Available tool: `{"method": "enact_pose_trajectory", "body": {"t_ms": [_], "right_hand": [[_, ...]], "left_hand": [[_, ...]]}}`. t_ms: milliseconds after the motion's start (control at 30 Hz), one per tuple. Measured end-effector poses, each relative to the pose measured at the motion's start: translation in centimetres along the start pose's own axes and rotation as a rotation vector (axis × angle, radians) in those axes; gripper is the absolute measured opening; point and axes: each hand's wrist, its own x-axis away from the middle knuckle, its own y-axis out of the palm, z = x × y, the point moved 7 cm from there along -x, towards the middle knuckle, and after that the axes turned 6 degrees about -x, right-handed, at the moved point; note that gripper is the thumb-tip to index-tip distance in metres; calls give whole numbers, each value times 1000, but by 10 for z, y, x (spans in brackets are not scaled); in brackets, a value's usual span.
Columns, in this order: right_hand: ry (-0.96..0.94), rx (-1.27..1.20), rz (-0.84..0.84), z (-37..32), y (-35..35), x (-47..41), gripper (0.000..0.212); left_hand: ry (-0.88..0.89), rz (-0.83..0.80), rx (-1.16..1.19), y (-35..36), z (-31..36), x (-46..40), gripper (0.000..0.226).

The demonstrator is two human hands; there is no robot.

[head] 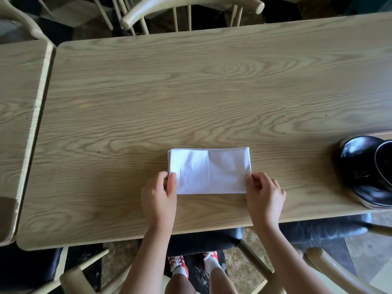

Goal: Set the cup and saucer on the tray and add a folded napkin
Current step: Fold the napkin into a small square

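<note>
A white napkin, folded into a rectangle, lies flat on the wooden table near its front edge. My left hand pinches the napkin's near left corner between thumb and fingers. My right hand pinches the near right corner the same way. A glossy black saucer sits at the far right, partly cut off by the frame edge, with a black cup standing on it. A strip of wood behind the saucer may be the tray's edge; I cannot tell.
A second table abuts on the left with a narrow gap between. Pale wooden chairs stand behind the table, and more are below its front edge at left and right.
</note>
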Motion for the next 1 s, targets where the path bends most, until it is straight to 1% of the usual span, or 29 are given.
{"method": "enact_pose_trajectory", "body": {"t_ms": [100,200,400,467,500,533,567,600,633,667,700,767,800,867,933,1000], "right_hand": [[-33,21,22,-1,-1,2,23],[-43,30,42,-2,-1,2,21],[-16,57,36,-2,3,-6,14],[11,41,52,-3,3,-7,11],[9,45,83,-4,0,-7,13],[-24,68,132,-8,-3,-7,19],[-93,104,178,-14,-7,-5,26],[-187,142,203,-22,-8,-3,32],[-295,184,196,-31,-5,0,36],[-404,236,150,-40,2,2,41],[-505,298,76,-47,14,5,46],[-646,411,-116,-56,42,9,55],[-679,443,-199,-57,54,10,55],[-675,477,-305,-54,68,7,54],[-670,501,-363,-50,73,2,55],[-702,525,-392,-46,72,-3,58]], "left_hand": [[-13,-26,-47,4,-1,-3,33],[-44,-39,-116,6,-1,-7,35],[-34,5,-179,3,2,-14,34],[-49,24,-164,3,4,-12,27],[-76,37,-148,1,4,-9,23],[-103,68,-124,-4,5,-7,27],[-91,102,-91,-9,9,-4,35],[-15,129,-69,-14,18,-1,42],[106,126,-68,-15,31,1,45],[234,76,-87,-10,45,5,47],[342,-6,-118,0,57,9,49],[453,-168,-221,27,66,14,55],[470,-223,-288,39,65,15,57],[483,-294,-415,53,58,12,56],[494,-327,-499,57,51,6,55],[495,-336,-517,54,45,0,57]]}}
